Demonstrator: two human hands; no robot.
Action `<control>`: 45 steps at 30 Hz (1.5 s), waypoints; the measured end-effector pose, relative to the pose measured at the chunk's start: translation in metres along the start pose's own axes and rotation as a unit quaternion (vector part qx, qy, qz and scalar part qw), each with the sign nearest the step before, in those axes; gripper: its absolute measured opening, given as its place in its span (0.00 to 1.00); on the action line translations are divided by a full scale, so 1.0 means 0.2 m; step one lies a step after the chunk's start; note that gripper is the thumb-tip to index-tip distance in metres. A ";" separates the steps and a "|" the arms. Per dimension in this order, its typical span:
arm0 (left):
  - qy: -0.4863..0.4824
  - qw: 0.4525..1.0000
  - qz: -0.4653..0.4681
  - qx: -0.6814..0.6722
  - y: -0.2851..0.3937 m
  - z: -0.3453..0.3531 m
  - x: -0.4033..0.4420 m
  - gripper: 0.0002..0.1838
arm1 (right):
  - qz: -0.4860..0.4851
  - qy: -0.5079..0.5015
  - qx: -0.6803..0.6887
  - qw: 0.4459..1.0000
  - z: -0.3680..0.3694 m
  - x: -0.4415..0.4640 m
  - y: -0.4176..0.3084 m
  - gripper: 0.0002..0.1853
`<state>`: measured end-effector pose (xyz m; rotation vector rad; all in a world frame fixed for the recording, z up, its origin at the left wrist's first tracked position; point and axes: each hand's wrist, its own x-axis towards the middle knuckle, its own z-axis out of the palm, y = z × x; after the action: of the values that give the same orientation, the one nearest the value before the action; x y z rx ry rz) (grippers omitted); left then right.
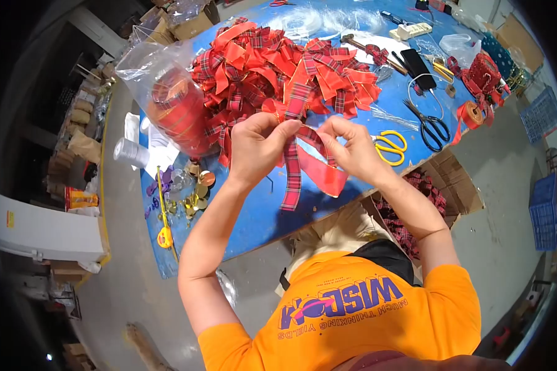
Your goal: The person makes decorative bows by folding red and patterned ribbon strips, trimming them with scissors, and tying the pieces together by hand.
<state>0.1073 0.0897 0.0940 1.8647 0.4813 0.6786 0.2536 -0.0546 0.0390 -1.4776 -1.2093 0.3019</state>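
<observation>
blue table (254, 216) below, red-plaid ribbon (292, 179) btwn l hand (258, 147) & r hand (354, 148), both hands in pinch grip on it

Blue-topped table (247, 230) on grey floor (504, 204), blue crates (543, 213) at right.

Ribbon bow (293, 162): red tartan w/ dark & pale lines, plus plain red w/ thin gold edging. Centre hidden by fingers, can't tell if tied. Held btwn L hand (255, 148) & R hand (351, 148), over surface (247, 219), nr middle of its near edge. Tartan tail (291, 191) hangs flat twd that edge; wider red tail (327, 179) slants twd R. 2nd tartan length curves twd R hand; another strip points twd far edge.
</observation>
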 end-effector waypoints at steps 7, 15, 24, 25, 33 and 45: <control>0.060 0.997 0.037 0.034 0.00 0.03 0.03 0.15 | 0.064 0.012 0.104 0.992 0.09 -0.01 0.05 0.04; 0.059 0.979 0.016 0.195 -0.05 0.02 0.05 0.24 | -0.065 0.142 0.032 0.987 -0.19 -0.01 -0.13 0.09; 0.026 0.979 -0.002 0.201 0.02 0.09 0.06 0.24 | -0.064 -0.037 -0.041 0.996 -0.06 -0.02 -0.04 0.14; 0.020 0.979 0.003 0.201 0.01 0.10 0.06 0.24 | -0.081 -0.056 -0.045 0.994 -0.05 -0.02 -0.02 0.14; -0.020 0.984 0.056 0.165 -0.04 0.12 0.10 0.19 | 0.167 -0.212 0.322 0.907 -0.07 0.02 0.04 0.14; -0.135 0.986 -0.018 0.099 0.03 0.00 0.18 0.11 | 0.218 -0.210 0.319 0.898 -0.03 0.00 0.10 0.14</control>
<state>0.1347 0.1091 0.1077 2.0928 0.4163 0.3559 0.2682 -0.0549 0.0244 -1.0996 -0.9452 1.2553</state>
